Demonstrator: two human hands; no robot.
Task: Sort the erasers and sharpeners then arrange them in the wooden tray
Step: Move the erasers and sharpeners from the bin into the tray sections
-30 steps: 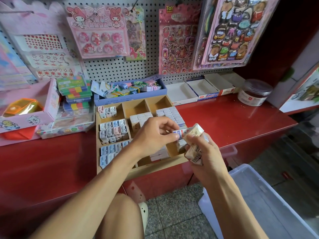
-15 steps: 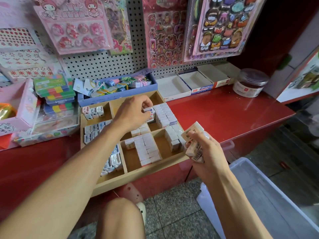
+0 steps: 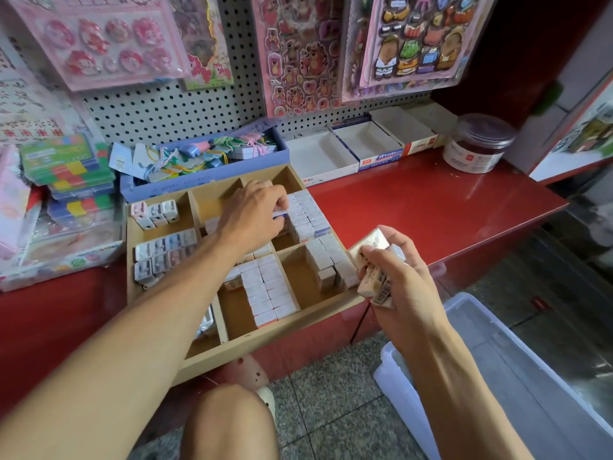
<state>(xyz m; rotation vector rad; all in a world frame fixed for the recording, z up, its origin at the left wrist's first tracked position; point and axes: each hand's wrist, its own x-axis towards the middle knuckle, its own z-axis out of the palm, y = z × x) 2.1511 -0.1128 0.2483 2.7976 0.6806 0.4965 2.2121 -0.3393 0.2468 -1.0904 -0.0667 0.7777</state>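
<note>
a: where do the hands stand?

b: apart. the left hand reaches into the wooden tray, fingers curled over a small eraser with a blue band at the near end of the packed row of erasers in the right-hand compartment. whether it is letting go or only pressing it in, i cannot tell. the right hand hangs over the tray's near right corner, gripping a handful of wrapped erasers.

a: how will those handle?

b: my guess is light, stiff little blocks with a rubbery give. the film wrap looks glossy, so several in one fist could slide on each other and one could drop toward the clear bin below.

a: so where to take hold?

b: pinch one at a time across its two long sides, thumb opposite fingertip, and stand it on edge as the rows in the tray stand.

a: and the sharpeners?

b: the sharpeners sit in the tray's left compartments, well apart from both hands. they look like hard plastic, also light, best taken by the flat faces.

a: anything fragile?

b: not much, i'd judge. the standing rows could topple if nudged.
</note>
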